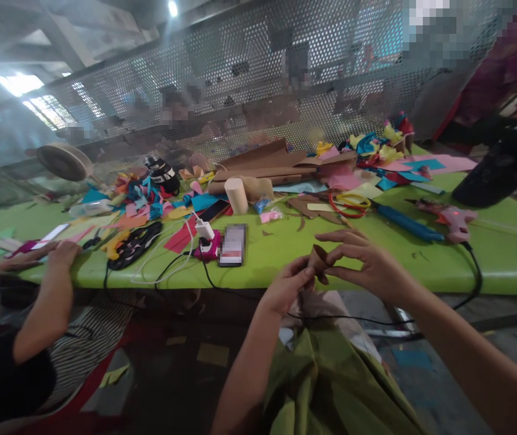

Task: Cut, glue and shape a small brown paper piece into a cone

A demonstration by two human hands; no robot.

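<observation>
A small piece of curled brown paper (317, 258) is held just over the table's front edge, above my lap. My left hand (289, 283) grips it from the left, with the thumb pressed on its lower side. From the right, my right hand (367, 263) pinches its edge between thumb and fingers; the index finger is raised above it. Beyond my hands, small brown paper scraps (301, 225) lie on the green table (276, 266). A pink glue gun (455, 220) with a lit red light rests to the right, beside a blue-handled tool (407, 222).
A phone (233, 244), a magenta power adapter (210, 244) and a cream cylinder (236, 196) stand left of centre. Black cable (358, 317) runs below the table edge. A dark bottle (489, 169) is at right. A co-worker's hands (61, 254) rest at left. Colored paper piles lie behind.
</observation>
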